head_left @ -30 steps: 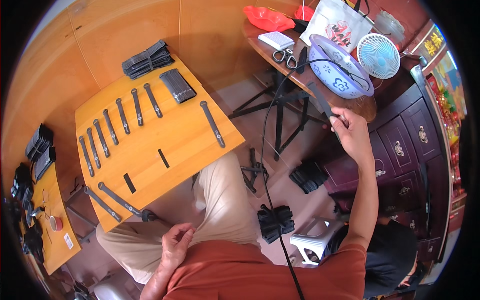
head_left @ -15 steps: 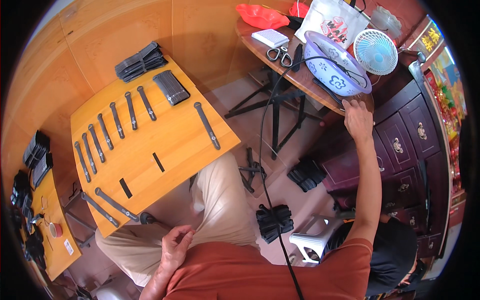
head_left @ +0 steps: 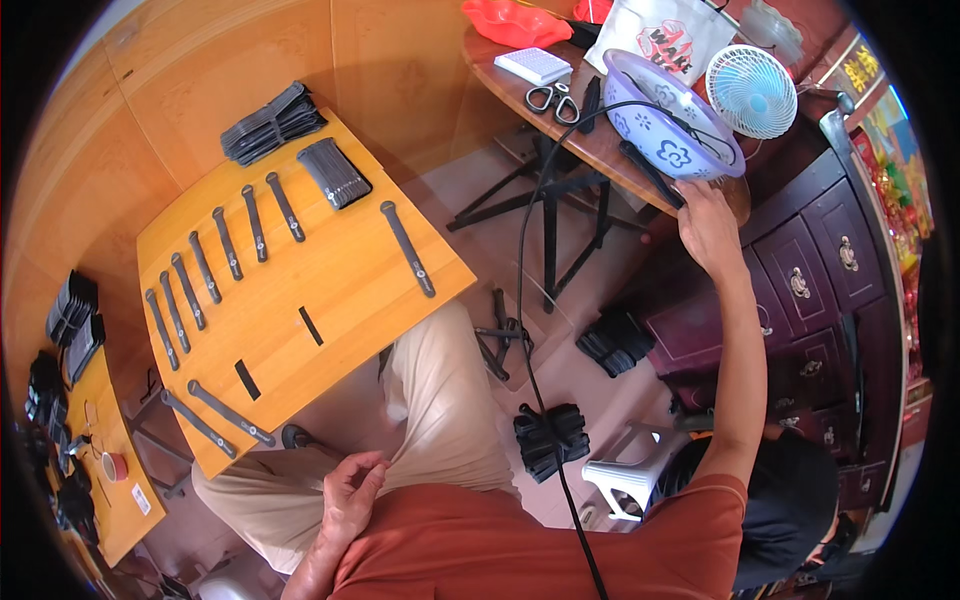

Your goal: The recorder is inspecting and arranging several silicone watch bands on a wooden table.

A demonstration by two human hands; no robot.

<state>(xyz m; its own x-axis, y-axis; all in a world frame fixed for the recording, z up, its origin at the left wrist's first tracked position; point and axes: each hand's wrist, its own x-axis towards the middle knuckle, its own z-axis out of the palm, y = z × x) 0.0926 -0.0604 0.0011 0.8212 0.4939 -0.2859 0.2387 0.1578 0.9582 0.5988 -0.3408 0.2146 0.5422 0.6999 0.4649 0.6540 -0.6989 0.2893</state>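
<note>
My right hand reaches to the edge of the round brown table, closed on the near end of a long narrow black strap. The strap lies beside a blue-and-white flowered basin. My left hand rests by my lap, fingers loosely curled, with nothing visible in it. On the yellow table several dark straps with rounded ends lie spaced in a row. One strap lies apart at the right, and two more lie near the front left corner.
A bundle of black strips and a dark stack sit at the yellow table's back. Scissors, a white box and a fan stand around the basin. A black cable hangs across my front. Black bundles lie on the floor.
My right hand has moved slightly up and left, and its fingers have closed on the black strap's end. The view has shifted a little; my left hand stays put.
</note>
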